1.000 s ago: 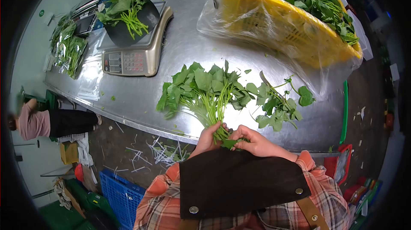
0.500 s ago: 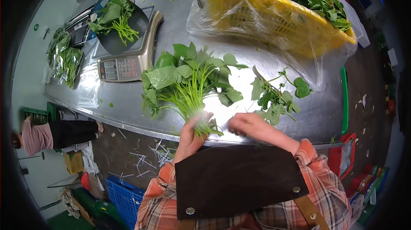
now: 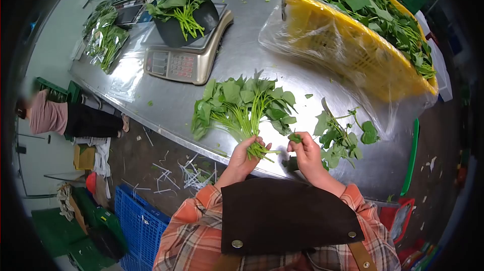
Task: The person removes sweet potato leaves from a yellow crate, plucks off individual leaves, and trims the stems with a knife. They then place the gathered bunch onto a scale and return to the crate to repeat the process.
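My left hand [image 3: 243, 159] is wrapped round the lower stems of a bunch of leafy greens [image 3: 247, 100], whose leaves fan out over the metal table. Just to the right, my right hand [image 3: 308, 156] pinches a small green leaf [image 3: 295, 138] between thumb and fingers. Its lower fingers are curled in. Beside that hand lies a loose pile of leafy sprigs [image 3: 338, 137] on the tabletop.
A scale [image 3: 184, 62] carries a dark scoop [image 3: 169, 31] with more greens. The yellow crate [image 3: 353, 44], lined with clear plastic, holds many leaves. Bagged greens [image 3: 107, 41] lie at the left. One person [image 3: 50, 114] stands beyond the table's left edge.
My right hand has turned, and a leaf now shows in its fingers. The bunch stays in my left hand. The camera view has shifted, so the table's items appear further right.
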The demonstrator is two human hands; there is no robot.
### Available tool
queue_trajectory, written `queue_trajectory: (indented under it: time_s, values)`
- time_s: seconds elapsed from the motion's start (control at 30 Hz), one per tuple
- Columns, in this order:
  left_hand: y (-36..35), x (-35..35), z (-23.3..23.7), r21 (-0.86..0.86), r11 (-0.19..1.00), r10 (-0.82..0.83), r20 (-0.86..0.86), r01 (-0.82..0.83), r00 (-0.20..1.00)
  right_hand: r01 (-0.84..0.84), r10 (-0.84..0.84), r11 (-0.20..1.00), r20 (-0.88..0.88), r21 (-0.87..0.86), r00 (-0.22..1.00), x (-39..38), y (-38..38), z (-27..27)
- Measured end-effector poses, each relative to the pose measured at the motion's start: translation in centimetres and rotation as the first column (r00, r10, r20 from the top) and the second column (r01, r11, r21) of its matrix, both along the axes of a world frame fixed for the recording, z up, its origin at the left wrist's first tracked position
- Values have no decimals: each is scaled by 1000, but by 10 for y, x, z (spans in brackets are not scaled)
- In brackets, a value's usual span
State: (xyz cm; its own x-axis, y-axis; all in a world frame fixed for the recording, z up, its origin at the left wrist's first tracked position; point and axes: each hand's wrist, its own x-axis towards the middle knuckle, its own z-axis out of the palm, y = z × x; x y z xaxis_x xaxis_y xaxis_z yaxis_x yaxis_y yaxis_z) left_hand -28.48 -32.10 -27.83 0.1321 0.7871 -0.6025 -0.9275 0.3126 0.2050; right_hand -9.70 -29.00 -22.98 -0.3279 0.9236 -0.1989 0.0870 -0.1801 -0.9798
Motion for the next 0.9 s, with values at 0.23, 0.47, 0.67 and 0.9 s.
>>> queue_trajectory:
  time_s: [0.23, 0.47, 0.67, 0.9]
  values:
    - [-7, -9, 14, 103, 985, -90, -370, 138, 925, -507, 315, 845, 605, 172, 731, 29, 33, 32]
    - [-2, 14, 35, 120, 969, -155, -386, 217, 909, -293, 147, 853, 340, 432, 929, -69, 47, 32]
    - [-20, 17, 34, 76, 917, -304, -506, 393, 807, -492, 361, 691, 337, 529, 870, -81, 52, 8]
    - [-24, 20, 39, 174, 838, -317, -617, 518, 720, -534, 448, 793, -312, -293, 838, -29, 22, 7]
